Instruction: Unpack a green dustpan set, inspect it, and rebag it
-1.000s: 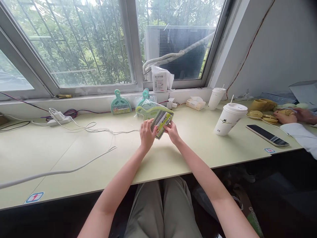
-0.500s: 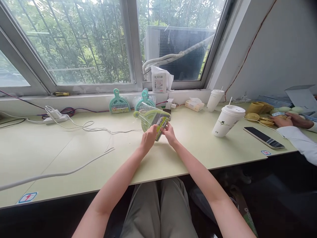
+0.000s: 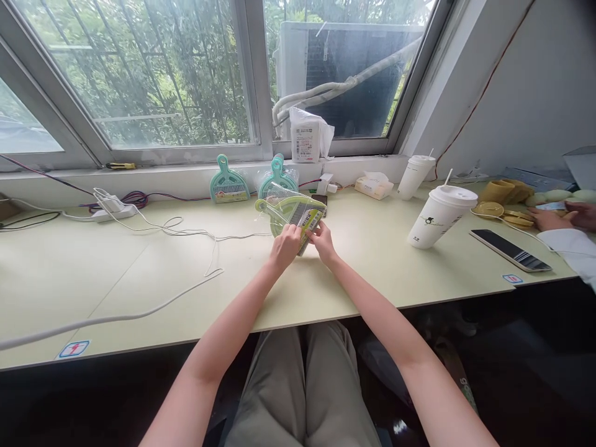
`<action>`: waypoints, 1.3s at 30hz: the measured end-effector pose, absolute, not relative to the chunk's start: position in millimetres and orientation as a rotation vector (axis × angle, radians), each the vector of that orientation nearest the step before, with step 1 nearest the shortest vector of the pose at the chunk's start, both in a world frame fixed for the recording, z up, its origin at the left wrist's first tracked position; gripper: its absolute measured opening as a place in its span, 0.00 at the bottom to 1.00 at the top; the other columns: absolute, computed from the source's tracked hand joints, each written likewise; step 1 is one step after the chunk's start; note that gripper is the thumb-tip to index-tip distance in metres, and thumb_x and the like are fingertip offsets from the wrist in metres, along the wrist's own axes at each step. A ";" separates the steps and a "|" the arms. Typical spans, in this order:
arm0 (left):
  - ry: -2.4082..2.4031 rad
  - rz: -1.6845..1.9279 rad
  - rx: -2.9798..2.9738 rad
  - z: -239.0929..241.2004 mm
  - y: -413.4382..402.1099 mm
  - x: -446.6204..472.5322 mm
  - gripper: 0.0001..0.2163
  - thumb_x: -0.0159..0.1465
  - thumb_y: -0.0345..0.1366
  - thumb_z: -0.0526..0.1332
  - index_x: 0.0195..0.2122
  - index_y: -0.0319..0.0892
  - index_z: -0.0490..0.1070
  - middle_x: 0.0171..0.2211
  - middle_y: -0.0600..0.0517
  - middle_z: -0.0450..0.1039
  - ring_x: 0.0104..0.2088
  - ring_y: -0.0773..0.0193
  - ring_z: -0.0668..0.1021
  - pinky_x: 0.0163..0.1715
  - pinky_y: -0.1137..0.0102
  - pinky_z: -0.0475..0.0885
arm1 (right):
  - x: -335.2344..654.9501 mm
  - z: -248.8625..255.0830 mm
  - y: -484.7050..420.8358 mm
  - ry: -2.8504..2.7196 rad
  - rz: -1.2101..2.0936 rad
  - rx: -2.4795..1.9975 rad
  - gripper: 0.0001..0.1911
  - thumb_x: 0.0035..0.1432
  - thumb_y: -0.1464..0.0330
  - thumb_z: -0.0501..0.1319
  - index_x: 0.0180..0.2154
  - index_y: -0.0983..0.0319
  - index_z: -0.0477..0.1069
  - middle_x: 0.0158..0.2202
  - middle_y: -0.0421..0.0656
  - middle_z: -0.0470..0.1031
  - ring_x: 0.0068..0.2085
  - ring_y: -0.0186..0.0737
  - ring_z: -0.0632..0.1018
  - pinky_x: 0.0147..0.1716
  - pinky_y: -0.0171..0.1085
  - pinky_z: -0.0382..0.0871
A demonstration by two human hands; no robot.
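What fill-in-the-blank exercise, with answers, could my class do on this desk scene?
1. The left hand and right hand hold a lime dustpan whose handle points toward the picture's ____ side.
2. A ____ sticks up from each white cup.
3. The phone lies face ____ on the desk.
4. In the picture, the tissue box sits to the ____ of the teal dustpans.

Missing words: left; straw; up; right.

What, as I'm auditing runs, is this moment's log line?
left hand: holds green dustpan; right hand: likewise; clear plastic: over dustpan; teal dustpans: behind
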State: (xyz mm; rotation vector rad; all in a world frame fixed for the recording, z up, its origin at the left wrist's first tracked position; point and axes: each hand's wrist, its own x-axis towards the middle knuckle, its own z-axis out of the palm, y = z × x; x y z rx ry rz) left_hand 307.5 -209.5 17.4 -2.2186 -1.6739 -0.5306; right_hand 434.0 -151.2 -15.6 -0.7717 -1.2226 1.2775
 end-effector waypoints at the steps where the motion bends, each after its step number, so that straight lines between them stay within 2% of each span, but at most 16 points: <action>1: -1.655 -0.515 -2.221 17.1 -209.4 307.6 0.11 0.68 0.28 0.48 0.46 0.38 0.68 0.39 0.44 0.68 0.45 0.57 0.70 0.30 0.70 0.71 | 434.4 -14.8 -151.8 -1.223 1.279 -0.770 0.27 0.41 0.58 0.71 0.42 0.58 0.64 0.37 0.42 0.78 0.39 0.43 0.79 0.36 0.42 0.78; 11: -1.500 -0.551 -2.155 6.8 -205.8 309.1 0.21 0.66 0.26 0.48 0.60 0.38 0.62 0.43 0.42 0.70 0.47 0.55 0.71 0.43 0.63 0.69 | 436.8 -10.8 -152.0 -1.171 1.311 -0.727 0.28 0.41 0.56 0.72 0.41 0.58 0.65 0.38 0.43 0.78 0.39 0.43 0.79 0.38 0.43 0.77; 14: -1.481 -0.640 -2.171 6.9 -209.7 311.1 0.22 0.65 0.27 0.49 0.60 0.42 0.63 0.53 0.40 0.67 0.55 0.54 0.69 0.52 0.61 0.65 | 439.2 -7.8 -153.2 -1.203 1.372 -0.705 0.30 0.39 0.56 0.72 0.43 0.58 0.66 0.37 0.42 0.78 0.38 0.42 0.79 0.36 0.41 0.77; 17: -1.479 -0.708 -2.169 11.0 -215.6 312.3 0.24 0.64 0.28 0.51 0.62 0.44 0.62 0.64 0.43 0.57 0.65 0.53 0.59 0.61 0.58 0.57 | 440.4 -3.9 -155.9 -1.268 1.431 -0.686 0.33 0.38 0.57 0.73 0.46 0.58 0.67 0.35 0.41 0.78 0.36 0.42 0.79 0.34 0.40 0.76; 19: -1.517 -0.726 -2.144 14.0 -218.5 312.5 0.26 0.63 0.28 0.51 0.64 0.44 0.60 0.67 0.46 0.53 0.67 0.54 0.54 0.64 0.57 0.52 | 440.0 -1.9 -157.6 -1.309 1.453 -0.677 0.34 0.38 0.57 0.73 0.48 0.57 0.67 0.34 0.41 0.79 0.36 0.42 0.79 0.34 0.39 0.76; 24: -1.608 -0.760 -2.039 15.1 -219.4 314.2 0.25 0.65 0.30 0.49 0.65 0.42 0.57 0.68 0.45 0.48 0.68 0.54 0.51 0.66 0.54 0.46 | 439.1 -0.5 -158.8 -1.340 1.454 -0.683 0.34 0.38 0.57 0.73 0.48 0.57 0.68 0.35 0.41 0.80 0.35 0.41 0.80 0.33 0.39 0.76; 32: -1.659 -0.841 -1.899 10.9 -215.4 317.2 0.25 0.66 0.34 0.50 0.65 0.39 0.58 0.68 0.40 0.49 0.68 0.48 0.50 0.65 0.49 0.47 | 441.3 5.1 -161.1 -1.336 1.441 -0.690 0.32 0.38 0.57 0.74 0.46 0.59 0.72 0.34 0.43 0.80 0.34 0.43 0.80 0.34 0.41 0.76; 39: -1.737 -0.867 -1.846 21.1 -217.0 312.4 0.26 0.65 0.34 0.52 0.65 0.36 0.57 0.69 0.40 0.43 0.69 0.49 0.45 0.66 0.49 0.45 | 438.1 6.2 -165.6 -1.365 1.468 -0.699 0.31 0.38 0.58 0.74 0.46 0.59 0.72 0.37 0.44 0.81 0.37 0.45 0.81 0.34 0.41 0.76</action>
